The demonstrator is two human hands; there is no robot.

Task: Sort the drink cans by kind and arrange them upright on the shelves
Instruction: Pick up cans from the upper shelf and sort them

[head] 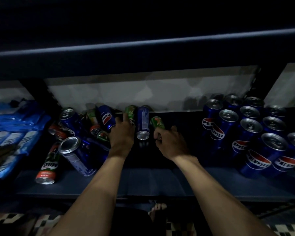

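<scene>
Rightward, Pepsi (215,132) upright; Milo (48,165) toppled; right hand (170,142) grips green can (157,123).

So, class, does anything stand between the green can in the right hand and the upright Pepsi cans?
Nothing visible: only dark shelf shows between the green can in the right hand and the upright Pepsi cans.

The blue can (143,123) lying in the middle is shiny metal, with a bare silver end. Just right of it, the green can (157,123) looks glossy too. Farther right, the standing Pepsi cans (249,132) are glossy blue with smooth silver tops. Left of it, the Milo can (48,165) is shiny, and far left the blue packets (22,116) are crinkly plastic (very shiny). The shelf board (152,181) under it is dark, smooth and matt.
</scene>
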